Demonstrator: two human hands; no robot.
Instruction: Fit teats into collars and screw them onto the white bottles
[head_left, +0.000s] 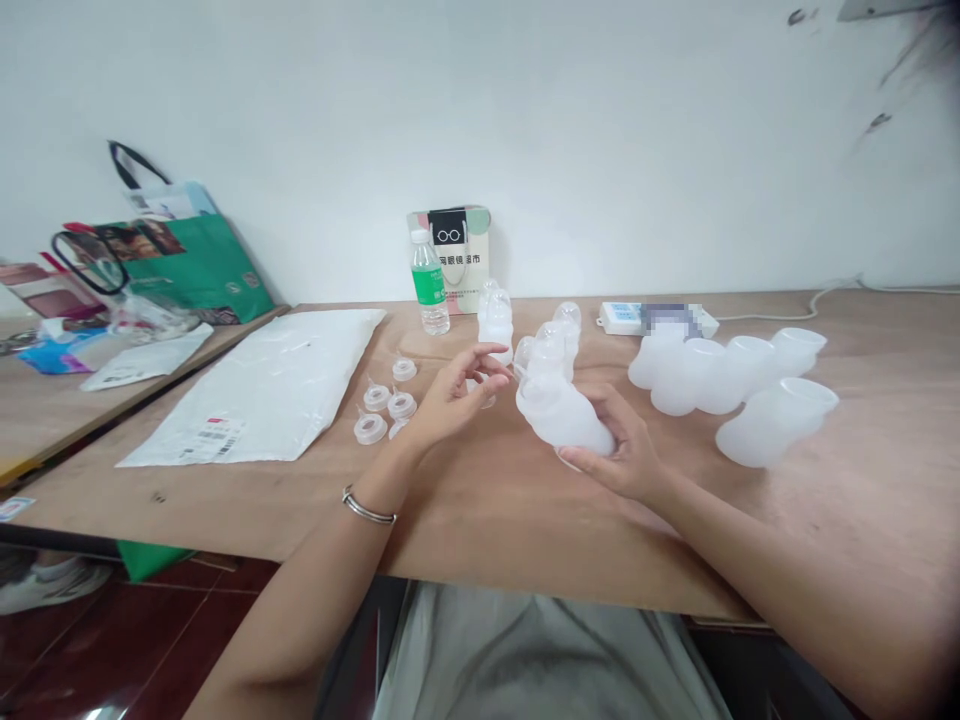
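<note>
My right hand (619,445) is wrapped round the lower part of a frosted white baby bottle (562,415). The bottle is tilted, with its top end towards the upper left; I cannot tell just what sits on its mouth. Close to that end is my left hand (465,390), its fingers stretched out and holding nothing. Left of it, several clear bottle nipples in ring collars (376,397) lie on the table, some partly hidden by my arm. Behind my hands stand bottles with clear domed tops (495,322). Several frosted bottles with open mouths (776,422) stand to the right.
A white mailing bag (262,385) lies on the wooden table (480,530). At the back are a water bottle (429,285), a paper bag (472,240) and a white power strip (621,318) with a cable. A green shopping bag (217,265) stands far left. Someone's shoe (56,585) shows below.
</note>
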